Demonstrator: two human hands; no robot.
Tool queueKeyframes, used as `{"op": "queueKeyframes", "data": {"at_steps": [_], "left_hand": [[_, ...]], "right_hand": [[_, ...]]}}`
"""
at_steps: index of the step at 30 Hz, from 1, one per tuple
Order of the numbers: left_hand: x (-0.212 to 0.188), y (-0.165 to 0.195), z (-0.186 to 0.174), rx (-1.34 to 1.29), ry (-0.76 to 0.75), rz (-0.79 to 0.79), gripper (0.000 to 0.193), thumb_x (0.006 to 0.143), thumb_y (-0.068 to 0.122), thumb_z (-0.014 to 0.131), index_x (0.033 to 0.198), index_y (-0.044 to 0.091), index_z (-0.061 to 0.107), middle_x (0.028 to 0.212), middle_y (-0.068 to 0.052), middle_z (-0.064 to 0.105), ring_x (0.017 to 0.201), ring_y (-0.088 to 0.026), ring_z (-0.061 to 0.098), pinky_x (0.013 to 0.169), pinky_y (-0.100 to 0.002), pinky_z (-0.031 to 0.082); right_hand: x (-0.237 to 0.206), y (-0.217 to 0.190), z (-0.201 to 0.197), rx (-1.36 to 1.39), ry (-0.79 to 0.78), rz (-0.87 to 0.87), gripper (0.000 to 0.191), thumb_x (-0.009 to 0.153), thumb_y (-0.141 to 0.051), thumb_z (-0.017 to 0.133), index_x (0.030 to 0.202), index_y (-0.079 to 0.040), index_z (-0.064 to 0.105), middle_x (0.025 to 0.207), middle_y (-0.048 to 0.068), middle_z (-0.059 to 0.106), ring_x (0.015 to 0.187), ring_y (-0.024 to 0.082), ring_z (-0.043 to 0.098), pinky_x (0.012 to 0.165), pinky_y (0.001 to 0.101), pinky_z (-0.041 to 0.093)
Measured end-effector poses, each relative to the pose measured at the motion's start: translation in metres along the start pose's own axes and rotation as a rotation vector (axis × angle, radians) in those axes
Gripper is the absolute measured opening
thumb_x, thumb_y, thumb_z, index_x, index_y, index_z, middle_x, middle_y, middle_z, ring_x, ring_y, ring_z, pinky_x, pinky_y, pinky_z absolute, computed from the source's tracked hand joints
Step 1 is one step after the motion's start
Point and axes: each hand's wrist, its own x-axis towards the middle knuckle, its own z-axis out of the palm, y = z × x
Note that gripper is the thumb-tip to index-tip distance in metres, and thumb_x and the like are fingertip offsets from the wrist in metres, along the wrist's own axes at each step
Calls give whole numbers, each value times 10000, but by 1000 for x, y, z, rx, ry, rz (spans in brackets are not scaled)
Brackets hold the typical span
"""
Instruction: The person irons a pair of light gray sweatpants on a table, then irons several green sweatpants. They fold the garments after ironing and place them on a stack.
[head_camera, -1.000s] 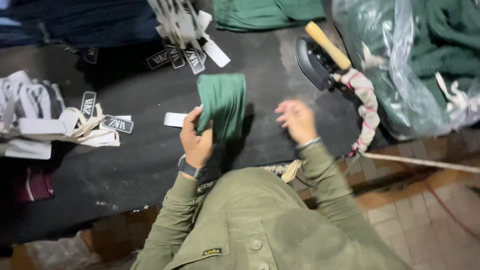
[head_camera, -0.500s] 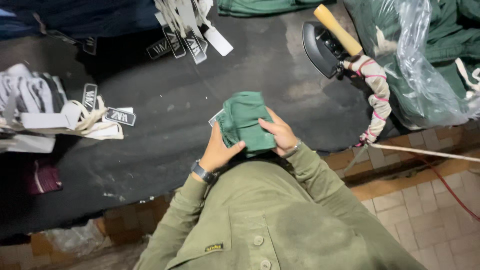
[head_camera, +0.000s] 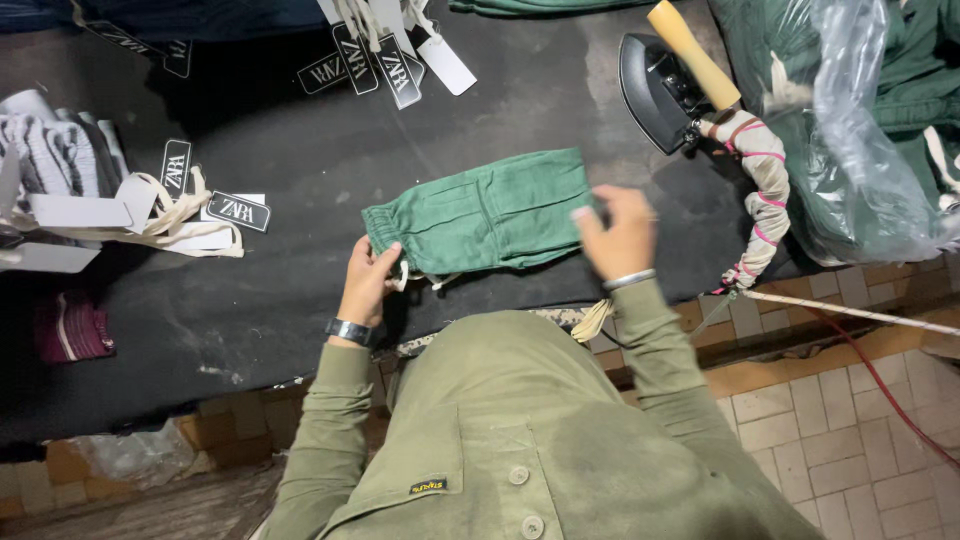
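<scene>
A small pair of green shorts lies spread flat on the dark work table, waistband to the left. My left hand pinches the waistband edge near its drawstring. Over the right end of the shorts, my right hand rests with fingers spread, blurred by motion. A dark watch is on my left wrist and a silver bangle on my right.
A black iron with a wooden handle and a cloth-wrapped cord stands at the back right. Beside it is a clear plastic bag of green garments. Black and white hang tags and folded striped cloth lie at the left and back.
The green shorts, bunched up in both hands close to my chest half a second ago, now lie unfolded flat on the table. My hands have moved apart to its two ends.
</scene>
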Motion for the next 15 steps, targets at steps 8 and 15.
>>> {"op": "queueKeyframes", "data": {"at_steps": [8, 15], "left_hand": [[-11, 44, 50, 34, -35, 365, 475, 920, 54, 725, 1351, 18, 527, 1120, -24, 672, 944, -83, 633, 822, -255, 538], [-12, 107, -4, -119, -1, 535, 410, 943, -51, 704, 1326, 45, 592, 1147, -29, 673, 982, -120, 637, 875, -280, 544]], "right_hand": [[2, -56, 52, 23, -290, -199, 398, 817, -268, 760, 1156, -60, 757, 1072, 172, 721, 963, 378, 691, 835, 453, 548], [49, 48, 14, 1099, 82, 206, 275, 986, 39, 674, 1256, 47, 624, 1145, 100, 707, 1008, 149, 687, 930, 302, 569]]}}
